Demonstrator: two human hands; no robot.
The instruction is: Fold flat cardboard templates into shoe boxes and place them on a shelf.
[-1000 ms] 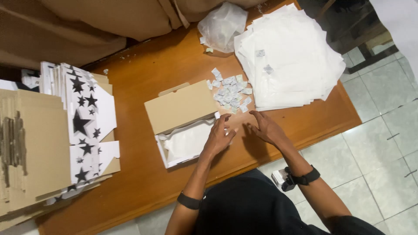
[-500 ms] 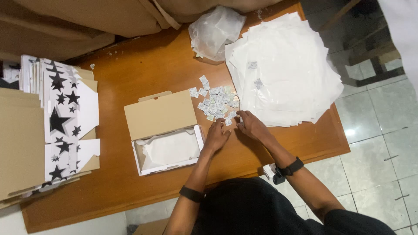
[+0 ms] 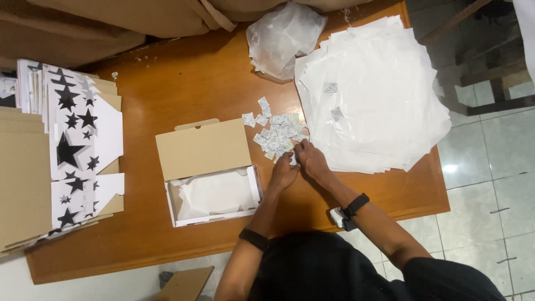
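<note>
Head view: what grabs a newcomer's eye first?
Probably the big stack of white paper sheets at the table's far right, with both hands, left hand and right hand, meeting at the near edge of a pile of small packets beside it. Next, the open cardboard box lined with white paper at the centre of the wooden table, and the black-star printed flat cartons stacked on the left.

Glossy wood table (image 3: pixel 184 89), matt cardboard box (image 3: pixel 203 149), thin white paper sheets (image 3: pixel 379 95).
</note>
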